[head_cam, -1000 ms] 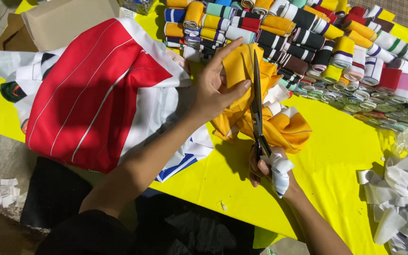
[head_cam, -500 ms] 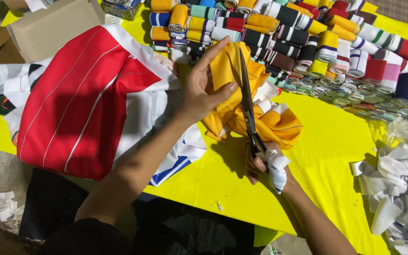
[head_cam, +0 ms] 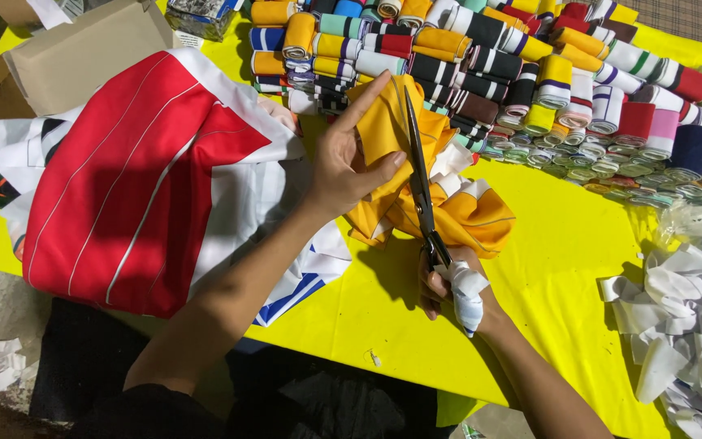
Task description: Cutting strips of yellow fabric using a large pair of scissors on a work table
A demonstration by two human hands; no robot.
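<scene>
The left hand (head_cam: pixel 349 159) pinches a crumpled yellow-orange fabric piece (head_cam: pixel 440 203); just right, the cloth-wrapped right hand (head_cam: pixel 452 286) grips long dark metal scissors (head_cam: pixel 418 175), blades along it

The left hand (head_cam: pixel 349 158) is reaching forward, fingers spread and thumb clamping; the right hand (head_cam: pixel 452 284), wrapped in white, is curling closed below.

Bright, even overhead light, sharp focus.
Your left hand (head_cam: pixel 349 162) throws a hard shadow on the yellow surface (head_cam: pixel 562 244); corners darken, slight edge stretch.
</scene>
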